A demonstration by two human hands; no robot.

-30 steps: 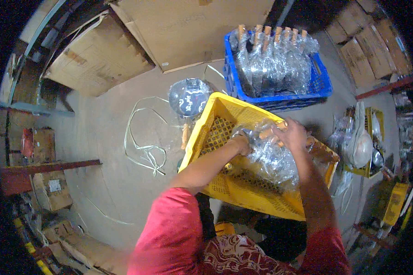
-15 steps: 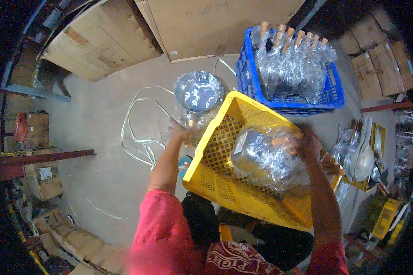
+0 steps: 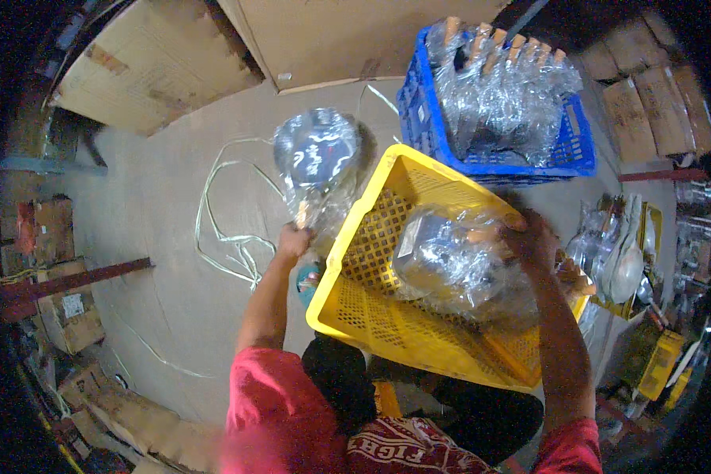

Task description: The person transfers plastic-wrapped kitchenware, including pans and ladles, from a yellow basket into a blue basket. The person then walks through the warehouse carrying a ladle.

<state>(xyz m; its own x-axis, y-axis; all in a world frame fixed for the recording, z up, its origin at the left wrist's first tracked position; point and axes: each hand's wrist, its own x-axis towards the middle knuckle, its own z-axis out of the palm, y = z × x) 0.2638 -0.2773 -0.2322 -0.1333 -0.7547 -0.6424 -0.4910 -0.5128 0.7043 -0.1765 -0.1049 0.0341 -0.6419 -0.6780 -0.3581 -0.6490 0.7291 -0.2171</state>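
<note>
left hand grips the wooden handle of a bagged pan, fingers curled around it; the pan stands at 12 o'clock of the hand, outside the yellow crate. right hand rests, fingers curved, on bagged pans inside the crate. blue crate at 1 o'clock.

Round dark pan in clear plastic wrap, raised off floor, handle down, left of yellow crate. Second wrapped item lies inside crate, tilted.
</note>
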